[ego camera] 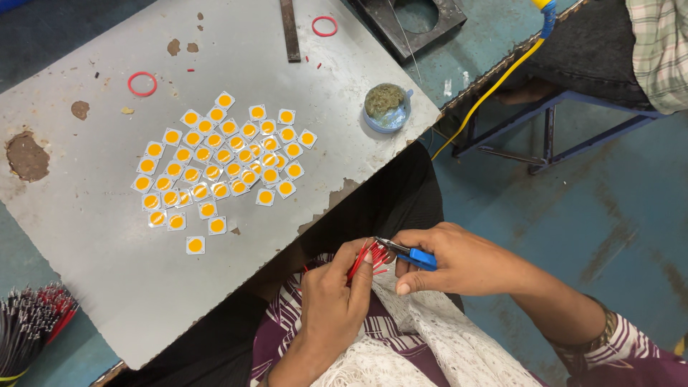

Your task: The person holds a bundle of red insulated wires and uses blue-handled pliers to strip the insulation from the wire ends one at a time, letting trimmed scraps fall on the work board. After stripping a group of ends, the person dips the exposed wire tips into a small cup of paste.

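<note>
A: OK, left side?
B: Wire bundle (29,319) at far-left edge. Chips (222,161) mid-table (93,236), bare margin around.
A: Hands?
B: Left hand (337,301) closed on red wires (362,259) off near table edge. Right hand (459,259) gripping blue-handled cutters (407,253), tips at wires. Open floor (573,208) right.

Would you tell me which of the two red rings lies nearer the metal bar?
The ring at the top, just right of the bar; the other ring lies far left.

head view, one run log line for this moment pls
left hand: holds red wires | right hand: blue-handled cutters at wire tips | table: yellow square chips
</note>
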`<action>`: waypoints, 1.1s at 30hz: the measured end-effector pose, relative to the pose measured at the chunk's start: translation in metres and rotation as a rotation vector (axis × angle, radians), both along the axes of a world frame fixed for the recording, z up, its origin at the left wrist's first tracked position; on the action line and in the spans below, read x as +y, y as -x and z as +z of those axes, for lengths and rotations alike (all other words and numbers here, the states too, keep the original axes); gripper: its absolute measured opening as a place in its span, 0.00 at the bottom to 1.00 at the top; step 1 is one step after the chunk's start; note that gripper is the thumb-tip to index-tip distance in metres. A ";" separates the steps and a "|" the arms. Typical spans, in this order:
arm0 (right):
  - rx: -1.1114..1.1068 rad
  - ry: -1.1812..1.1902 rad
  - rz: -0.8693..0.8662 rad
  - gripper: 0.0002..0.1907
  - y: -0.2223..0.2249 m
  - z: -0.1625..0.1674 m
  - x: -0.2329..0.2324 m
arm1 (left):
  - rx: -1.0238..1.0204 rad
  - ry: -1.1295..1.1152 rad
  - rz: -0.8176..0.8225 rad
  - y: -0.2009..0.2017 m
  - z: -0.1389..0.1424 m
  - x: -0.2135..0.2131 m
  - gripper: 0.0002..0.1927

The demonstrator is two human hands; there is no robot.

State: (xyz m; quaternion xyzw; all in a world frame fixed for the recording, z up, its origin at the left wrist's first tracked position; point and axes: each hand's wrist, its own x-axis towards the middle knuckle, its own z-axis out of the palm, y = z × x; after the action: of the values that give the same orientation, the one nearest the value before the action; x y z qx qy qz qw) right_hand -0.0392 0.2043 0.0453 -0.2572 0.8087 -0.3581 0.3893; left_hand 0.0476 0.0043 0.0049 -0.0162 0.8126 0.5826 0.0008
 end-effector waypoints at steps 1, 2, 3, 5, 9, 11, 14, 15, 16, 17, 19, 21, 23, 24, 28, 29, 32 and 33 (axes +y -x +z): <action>-0.001 0.012 0.002 0.27 0.000 0.000 0.000 | -0.005 -0.011 0.001 0.000 0.000 0.000 0.12; -0.001 0.023 0.003 0.27 0.000 0.000 0.000 | -0.009 -0.022 0.001 0.000 -0.001 0.000 0.12; -0.002 0.035 0.005 0.27 0.000 0.000 0.000 | -0.018 -0.030 0.002 0.000 -0.001 0.000 0.12; -0.014 0.021 0.003 0.26 0.000 -0.001 0.000 | -0.035 -0.044 0.001 0.000 -0.002 0.000 0.12; -0.013 0.003 -0.001 0.25 0.000 0.000 0.000 | 0.006 -0.085 -0.003 0.000 -0.003 0.001 0.12; -0.011 0.012 0.001 0.25 0.000 0.000 0.000 | 0.001 -0.077 -0.005 0.000 -0.004 0.001 0.13; -0.018 0.019 -0.004 0.25 -0.001 -0.001 0.000 | -0.032 -0.068 -0.001 0.000 -0.005 0.001 0.13; -0.022 0.020 -0.007 0.25 -0.001 -0.001 0.000 | -0.037 -0.066 -0.001 0.000 -0.005 0.001 0.13; -0.019 0.024 -0.005 0.25 0.000 -0.002 0.000 | -0.041 -0.064 -0.001 0.000 -0.005 0.001 0.13; -0.015 0.027 -0.002 0.25 0.000 -0.002 0.000 | -0.046 -0.061 -0.001 0.000 -0.005 0.001 0.13; -0.014 0.023 0.001 0.25 0.000 -0.003 0.000 | -0.023 -0.068 -0.006 0.000 -0.005 0.001 0.13; -0.018 0.009 0.003 0.25 0.000 -0.004 0.001 | -0.014 -0.068 -0.007 0.000 -0.004 0.001 0.13; -0.020 0.010 0.006 0.26 0.000 -0.004 0.001 | -0.020 -0.061 -0.004 0.001 -0.004 0.001 0.13; -0.021 0.011 0.007 0.26 0.001 -0.005 0.001 | -0.017 -0.066 -0.006 0.001 -0.004 0.001 0.13; -0.011 0.023 0.011 0.27 0.001 -0.006 0.002 | -0.019 -0.063 -0.010 0.001 -0.004 0.001 0.13; -0.004 0.028 0.014 0.27 0.002 -0.006 0.002 | -0.022 -0.056 -0.011 0.001 -0.005 0.001 0.13; -0.007 0.008 0.011 0.27 0.002 -0.006 0.002 | -0.017 -0.058 -0.007 0.002 -0.005 0.001 0.13; -0.012 -0.004 0.009 0.28 0.002 -0.006 0.002 | -0.010 -0.059 -0.007 0.002 -0.006 0.001 0.13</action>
State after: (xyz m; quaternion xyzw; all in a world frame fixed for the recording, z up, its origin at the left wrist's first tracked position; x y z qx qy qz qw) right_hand -0.0408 0.2063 0.0389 -0.2578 0.8059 -0.3563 0.3963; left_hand 0.0457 0.0057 -0.0007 -0.0162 0.7950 0.6063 0.0072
